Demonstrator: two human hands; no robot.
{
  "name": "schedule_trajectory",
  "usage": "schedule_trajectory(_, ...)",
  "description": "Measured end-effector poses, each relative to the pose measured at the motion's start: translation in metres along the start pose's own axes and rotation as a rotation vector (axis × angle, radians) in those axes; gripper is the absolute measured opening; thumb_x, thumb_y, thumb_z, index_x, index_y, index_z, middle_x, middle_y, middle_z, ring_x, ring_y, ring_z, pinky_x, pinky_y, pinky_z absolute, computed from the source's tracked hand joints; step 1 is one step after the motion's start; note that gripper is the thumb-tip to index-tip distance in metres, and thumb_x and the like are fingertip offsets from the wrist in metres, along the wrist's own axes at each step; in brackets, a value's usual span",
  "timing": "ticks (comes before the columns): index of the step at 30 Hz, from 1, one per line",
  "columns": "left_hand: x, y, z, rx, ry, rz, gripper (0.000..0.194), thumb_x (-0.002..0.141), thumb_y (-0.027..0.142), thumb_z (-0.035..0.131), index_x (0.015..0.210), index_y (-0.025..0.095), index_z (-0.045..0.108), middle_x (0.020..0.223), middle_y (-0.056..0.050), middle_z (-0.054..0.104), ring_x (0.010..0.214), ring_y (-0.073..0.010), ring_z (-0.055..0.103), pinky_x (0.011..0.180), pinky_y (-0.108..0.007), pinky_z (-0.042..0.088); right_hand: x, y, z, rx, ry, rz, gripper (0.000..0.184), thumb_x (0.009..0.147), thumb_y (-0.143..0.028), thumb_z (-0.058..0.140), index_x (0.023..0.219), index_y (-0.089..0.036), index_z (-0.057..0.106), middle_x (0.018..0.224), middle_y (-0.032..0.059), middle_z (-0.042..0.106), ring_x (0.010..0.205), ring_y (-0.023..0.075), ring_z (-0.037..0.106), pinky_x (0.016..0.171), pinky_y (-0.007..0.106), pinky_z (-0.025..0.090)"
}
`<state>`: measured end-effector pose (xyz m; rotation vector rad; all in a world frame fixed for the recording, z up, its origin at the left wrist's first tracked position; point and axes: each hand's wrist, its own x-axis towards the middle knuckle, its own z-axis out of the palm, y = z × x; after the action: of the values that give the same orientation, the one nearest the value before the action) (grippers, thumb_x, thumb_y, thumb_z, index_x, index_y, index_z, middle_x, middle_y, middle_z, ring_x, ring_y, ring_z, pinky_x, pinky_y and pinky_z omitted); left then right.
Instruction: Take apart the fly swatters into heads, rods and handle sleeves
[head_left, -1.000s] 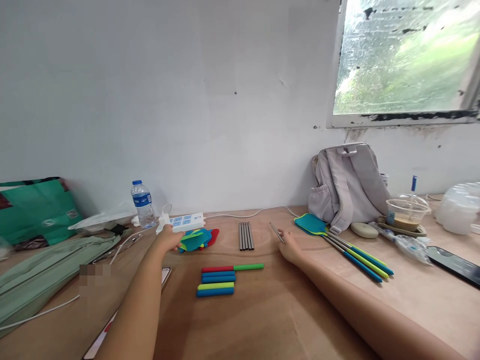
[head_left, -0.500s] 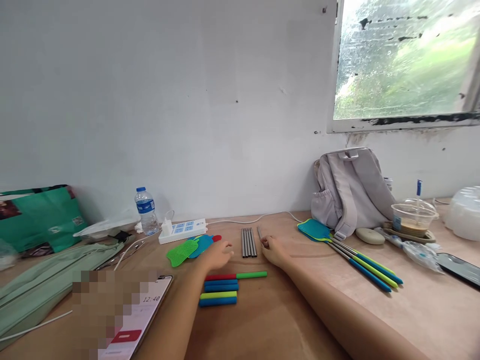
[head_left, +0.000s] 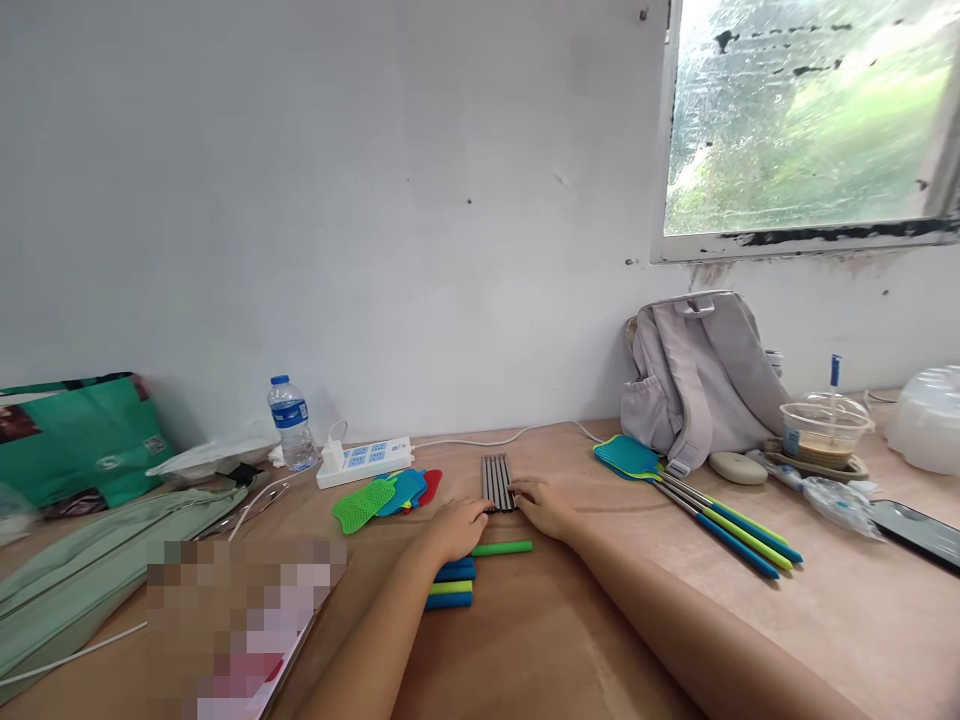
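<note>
Several thin metal rods (head_left: 496, 480) lie side by side on the wooden table (head_left: 570, 640). My right hand (head_left: 544, 505) rests at their near right end, fingers curled against them. My left hand (head_left: 457, 527) lies just left of the rods' near end, fingers bent over the top of a stack of coloured foam handles (head_left: 454, 585); a green handle (head_left: 502, 548) sticks out between my hands. Whether either hand grips anything cannot be made out. Flat mesh swatter heads (head_left: 382, 496) in green, blue and red lie to the left.
Assembled swatters (head_left: 712, 510) lie at the right by a grey backpack (head_left: 694, 375). A drink cup (head_left: 825, 430), a phone (head_left: 919, 530) and a plastic bag sit far right. A water bottle (head_left: 291, 422), power strip (head_left: 364, 460), green bags (head_left: 75, 430) and another phone stand left.
My left hand came off the swatter heads and moved right onto the foam handles. My right hand brought one more rod leftward against the row of rods.
</note>
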<state>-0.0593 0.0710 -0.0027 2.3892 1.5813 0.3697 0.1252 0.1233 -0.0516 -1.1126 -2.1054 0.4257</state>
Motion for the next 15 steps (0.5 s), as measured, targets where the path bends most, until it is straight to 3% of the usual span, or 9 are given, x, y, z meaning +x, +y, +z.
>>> schedule_trajectory(10, 0.001, -0.001, 0.000, 0.007, 0.069, -0.029, 0.037, 0.082, 0.029, 0.037, 0.111, 0.023, 0.058, 0.118, -0.005, 0.059, 0.111, -0.0228, 0.051, 0.092, -0.033, 0.036, 0.001, 0.007, 0.004, 0.084, 0.037, 0.001, 0.033, 0.072, -0.011, 0.045, 0.100, -0.015, 0.062, 0.091, 0.0077, 0.066, 0.084, 0.0192, 0.059, 0.079, 0.031, 0.043)
schedule_trajectory(15, -0.011, -0.005, -0.005, 0.008, 0.204, -0.069, 0.039, 0.088, 0.033, 0.026, 0.104, 0.023, 0.059, 0.108, -0.005, 0.064, 0.100, -0.0203, 0.057, 0.083, -0.031, 0.040, -0.005, 0.008, -0.004, 0.126, 0.119, 0.053, 0.025, 0.074, -0.013, 0.040, 0.093, -0.017, 0.055, 0.078, 0.0024, 0.060, 0.064, 0.0137, 0.052, 0.061, 0.027, 0.042)
